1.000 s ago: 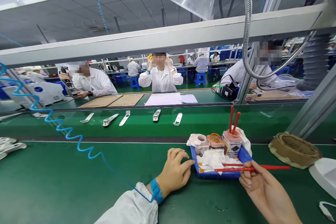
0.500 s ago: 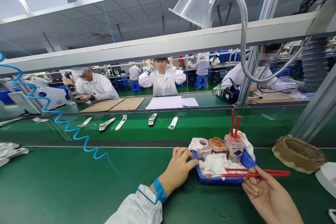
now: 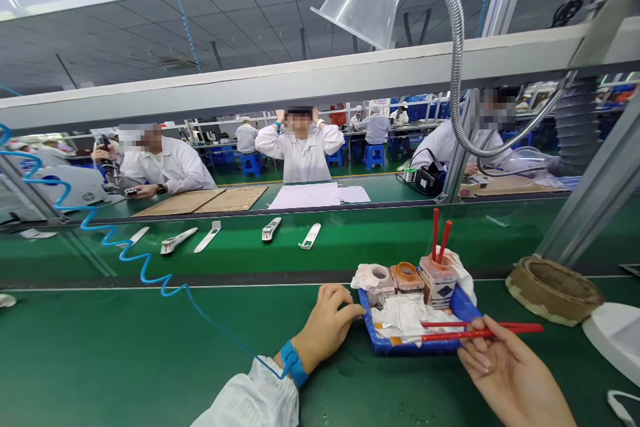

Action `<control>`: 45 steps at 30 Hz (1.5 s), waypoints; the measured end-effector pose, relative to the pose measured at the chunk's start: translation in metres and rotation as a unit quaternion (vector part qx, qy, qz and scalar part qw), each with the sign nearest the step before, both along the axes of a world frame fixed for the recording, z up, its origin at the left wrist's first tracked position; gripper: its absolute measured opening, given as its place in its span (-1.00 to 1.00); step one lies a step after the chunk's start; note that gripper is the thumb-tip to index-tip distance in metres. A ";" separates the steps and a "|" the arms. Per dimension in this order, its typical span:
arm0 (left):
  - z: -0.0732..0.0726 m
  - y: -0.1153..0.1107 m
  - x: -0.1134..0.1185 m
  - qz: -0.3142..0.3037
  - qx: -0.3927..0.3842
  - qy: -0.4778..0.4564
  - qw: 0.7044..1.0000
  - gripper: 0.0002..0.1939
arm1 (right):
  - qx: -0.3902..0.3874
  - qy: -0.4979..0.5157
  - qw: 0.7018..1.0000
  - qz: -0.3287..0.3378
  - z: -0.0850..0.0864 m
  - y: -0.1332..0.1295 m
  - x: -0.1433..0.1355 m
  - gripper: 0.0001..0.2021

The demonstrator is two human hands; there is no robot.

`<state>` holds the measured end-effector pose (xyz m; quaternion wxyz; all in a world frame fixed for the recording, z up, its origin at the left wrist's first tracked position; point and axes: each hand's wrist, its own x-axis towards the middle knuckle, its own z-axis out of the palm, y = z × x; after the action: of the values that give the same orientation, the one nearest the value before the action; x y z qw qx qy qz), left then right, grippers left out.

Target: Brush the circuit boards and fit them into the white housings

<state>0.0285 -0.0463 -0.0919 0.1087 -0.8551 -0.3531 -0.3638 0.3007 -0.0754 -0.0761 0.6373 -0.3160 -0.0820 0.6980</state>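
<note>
A: State the edges and free room around the work area.

B: The blue tray (image 3: 420, 345) sits on the green tabletop (image 3: 125, 353), near the white line that runs along the belt edge. To the left of the tray the tabletop is open, crossed only by a coiled blue cord (image 3: 145, 273) that leads to the blue wrist strap (image 3: 291, 363). To the right, a brown tape roll (image 3: 553, 288) lies well apart from the tray, with a white part (image 3: 613, 340) beyond it at the frame edge.

A: Orientation of the red brush?

B: The red brush (image 3: 470, 333) lies nearly level, long axis left to right across the tray's near wall. Its bristle end points left, over the white cloth (image 3: 405, 313) in the tray; its handle end points right and overhangs the tray. A second red brush (image 3: 465, 324) lies parallel just behind it. Two more red handles (image 3: 439, 235) stand upright in a small jar (image 3: 438, 278) at the tray's far side.

A: Position relative to the fingers?

B: The right hand (image 3: 510, 373) is palm-up below the handle; its fingers (image 3: 473, 355) curl loosely, tips touching the brush near the tray's near-right corner. A firm pinch cannot be confirmed. The left hand (image 3: 327, 330) rests at the tray's left edge, fingers (image 3: 350, 312) bent and close together, tips against the rim, holding nothing.
</note>
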 end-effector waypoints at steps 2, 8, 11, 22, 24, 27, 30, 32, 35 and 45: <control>-0.001 0.001 0.000 0.007 -0.006 -0.009 1.000 -0.83 | 0.000 0.001 1.000 -0.005 -0.001 0.002 0.001 -0.90; 0.004 0.003 0.001 0.004 -0.021 -0.018 1.000 -0.86 | -0.014 0.008 1.000 -0.003 -0.002 0.003 -0.002 -0.89; 0.005 0.003 0.001 0.011 -0.033 -0.014 0.999 -0.86 | 0.003 -0.001 1.000 -0.005 -0.001 0.001 -0.003 -0.89; -0.007 0.008 -0.003 0.039 -0.293 -0.181 0.938 -0.90 | 0.017 0.004 1.000 -0.012 0.009 -0.001 0.003 -0.88; -0.009 0.015 -0.008 0.069 -0.323 -0.206 0.921 -0.83 | 0.013 0.008 1.000 -0.015 0.010 0.000 0.004 -0.88; -0.011 0.025 -0.015 0.086 -0.372 -0.229 0.896 -0.69 | 0.007 0.011 1.000 -0.019 0.009 0.001 0.004 -0.89; -0.012 0.028 -0.017 0.083 -0.399 -0.232 0.883 -0.65 | 0.011 0.007 1.000 -0.022 0.008 0.001 0.005 -0.89; -0.011 0.027 -0.016 0.079 -0.408 -0.223 0.882 -0.68 | 0.013 0.005 1.000 -0.025 0.008 0.001 0.005 -0.89; -0.010 0.023 -0.015 0.089 -0.409 -0.202 0.885 -0.71 | 0.007 0.007 1.000 -0.021 0.006 0.002 0.005 -0.89; -0.010 0.025 -0.014 0.119 -0.400 -0.142 0.898 -0.64 | 0.046 0.017 0.999 -0.006 0.007 0.002 0.000 -0.88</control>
<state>0.0143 -0.0215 -0.1021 -0.2508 -0.7173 -0.5799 -0.2937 0.3010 -0.0731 -0.0689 0.6569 -0.2753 -0.1008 0.6947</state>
